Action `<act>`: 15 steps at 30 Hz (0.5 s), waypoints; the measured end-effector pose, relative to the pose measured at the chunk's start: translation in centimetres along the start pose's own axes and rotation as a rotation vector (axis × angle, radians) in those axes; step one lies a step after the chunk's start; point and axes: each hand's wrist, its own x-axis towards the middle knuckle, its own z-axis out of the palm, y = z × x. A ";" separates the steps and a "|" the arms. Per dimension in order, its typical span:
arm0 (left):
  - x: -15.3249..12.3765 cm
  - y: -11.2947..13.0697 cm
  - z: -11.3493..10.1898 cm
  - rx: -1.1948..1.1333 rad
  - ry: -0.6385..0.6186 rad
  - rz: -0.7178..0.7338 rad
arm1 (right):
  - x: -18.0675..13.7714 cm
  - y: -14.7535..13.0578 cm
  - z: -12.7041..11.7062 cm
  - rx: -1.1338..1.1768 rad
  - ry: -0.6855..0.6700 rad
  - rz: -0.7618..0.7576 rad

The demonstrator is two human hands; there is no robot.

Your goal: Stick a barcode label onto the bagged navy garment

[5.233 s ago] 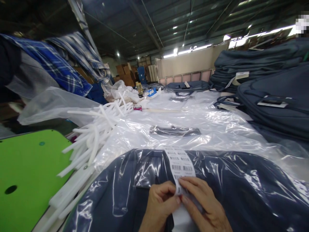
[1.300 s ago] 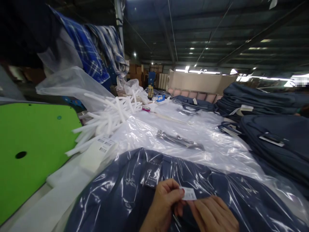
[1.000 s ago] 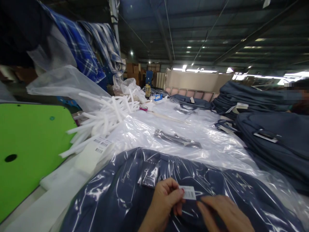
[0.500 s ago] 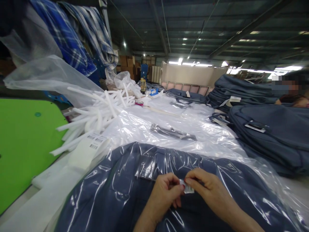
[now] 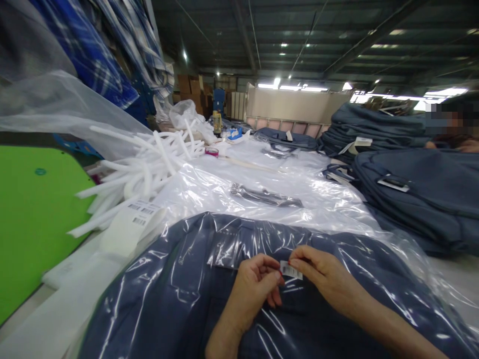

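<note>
A navy bag [image 5: 179,309] lies in front of me inside a clear plastic bag [image 5: 187,271]. Over its middle, a small white barcode label [image 5: 292,270] sits between my two hands. My left hand [image 5: 254,286] has its thumb and forefinger closed at the label's left edge, the other fingers curled. At the upper edge, my right hand [image 5: 325,274] pinches the label between thumb and fingertips. Whether the label touches the plastic I cannot tell. Just left of the hands, a dark printed piece [image 5: 228,249] shows under the plastic.
White foam strips [image 5: 145,169] and a barcode label roll [image 5: 130,224] lie to the left, beside a green board [image 5: 33,224]. Flat plastic bags [image 5: 209,184] cover the table beyond. Stacked navy bags [image 5: 419,194] stand at right, with a person [image 5: 456,129] behind them.
My right hand has moved slightly up, and more of the label's printed face now shows between the hands. My left hand keeps nearly the same pinch. The view has tilted slightly down.
</note>
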 end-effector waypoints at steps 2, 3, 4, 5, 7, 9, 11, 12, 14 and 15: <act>0.0 -0.1 0.0 -0.015 0.019 0.015 | -0.1 0.0 0.0 0.021 -0.008 0.022; 0.0 -0.1 0.0 -0.024 0.024 0.021 | -0.1 0.0 0.0 0.026 -0.010 0.023; -0.1 -0.1 -0.1 -0.034 0.022 0.025 | -0.1 0.0 0.0 0.021 -0.012 0.018; -0.2 -0.1 -0.1 -0.044 0.009 0.024 | -0.1 0.1 0.1 0.007 -0.015 0.009; -0.3 0.1 -0.2 -0.075 -0.040 0.008 | 0.0 0.2 0.3 -0.028 -0.024 -0.008; -0.4 0.3 -0.3 -0.136 -0.075 -0.016 | 0.1 0.5 0.5 -0.046 -0.033 -0.012; -0.4 0.6 -0.4 -0.221 -0.069 -0.019 | 0.2 0.7 0.7 -0.041 -0.034 -0.011; -0.4 0.8 -0.5 -0.261 -0.052 -0.009 | 0.3 0.8 0.8 -0.036 -0.030 -0.009; -0.3 1.1 -0.6 -0.326 -0.016 0.017 | 0.3 1.0 1.0 -0.028 -0.022 -0.004; -0.2 1.3 -0.6 -0.347 -0.001 0.027 | 0.3 1.1 1.0 -0.023 -0.023 -0.002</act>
